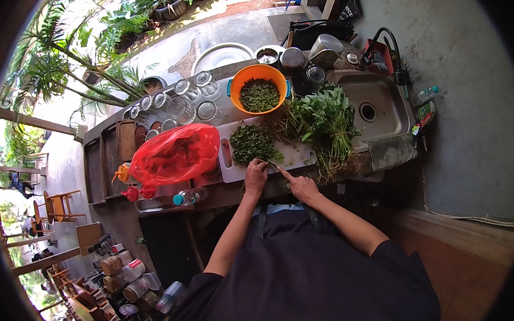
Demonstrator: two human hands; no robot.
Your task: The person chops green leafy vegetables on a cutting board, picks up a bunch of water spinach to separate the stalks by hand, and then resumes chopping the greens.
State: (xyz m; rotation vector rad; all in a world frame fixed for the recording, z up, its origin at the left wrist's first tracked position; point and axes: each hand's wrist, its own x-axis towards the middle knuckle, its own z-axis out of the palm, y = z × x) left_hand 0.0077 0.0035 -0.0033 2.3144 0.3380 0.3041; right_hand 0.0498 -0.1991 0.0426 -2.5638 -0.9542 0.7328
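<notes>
Two bare hands at the near edge of a white rectangular plastic cutting board (294, 156) on the desk (227, 195). Left hand (256, 176): fingers curled together, set against a loose heap of chopped dark-green leaves (252, 142) just beyond them. Right hand (301, 188): index finger stretched toward the board, the others folded; thin dark sliver at its tip, possibly a blade, too small to tell, so grip undetermined. Right of the fingers, a bunch of uncut leafy green stems (327, 123); well beyond, a round orange plastic bowl (260, 69) of chopped greens; left, a crumpled red plastic bag (177, 154). Step judged in hand: chopping leaves on the board. Next move likely calling for fresh stems drawn under the left fingers, fingertips tucked clear of any edge.
</notes>
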